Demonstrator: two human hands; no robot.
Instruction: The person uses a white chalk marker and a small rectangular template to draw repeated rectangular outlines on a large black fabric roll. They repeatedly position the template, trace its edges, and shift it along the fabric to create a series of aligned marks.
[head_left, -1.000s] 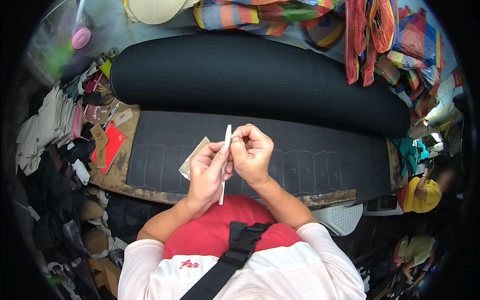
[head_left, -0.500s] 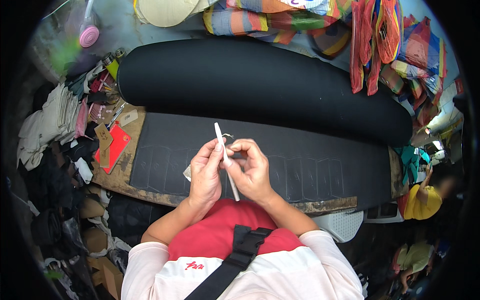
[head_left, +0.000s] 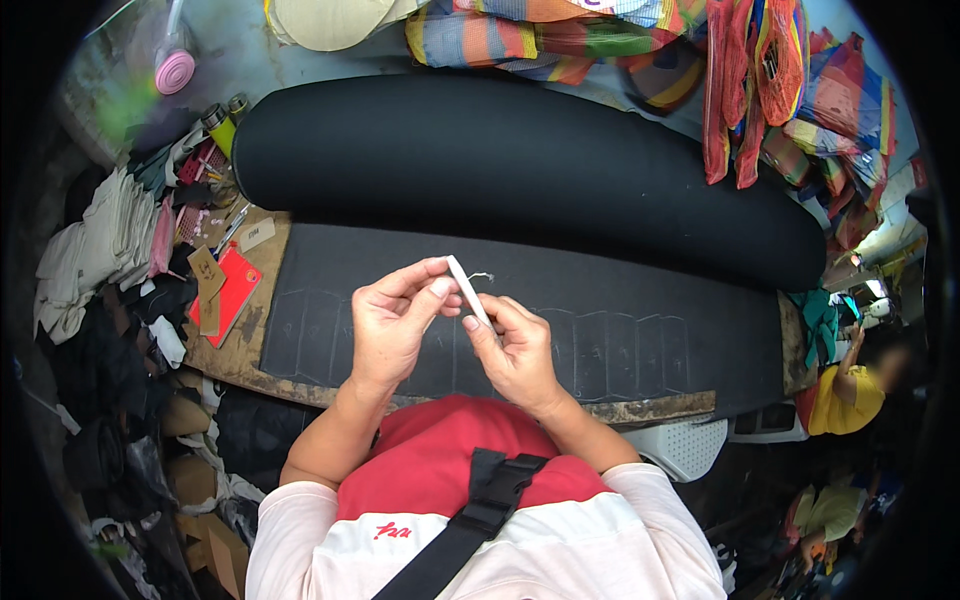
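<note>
A slim white pencil-like stick, with a thin pale string curling off near its upper end, is held up between my hands. It looks like a peel-off marking pencil. My right hand pinches its lower part between thumb and fingers. At the upper end, the fingertips of my left hand close on the tip. Below both hands lies flat black fabric with a row of pale drawn outlines, several of them partly hidden by my hands.
A thick black fabric roll spans the table's far side. A red notebook and brown card tags lie on the wooden table at left, beside folded cloth. A person in yellow is at far right.
The stick's upper end has tilted further left and its lower end now sits in my right hand. My left hand has shifted left, gripping only near the tip.
</note>
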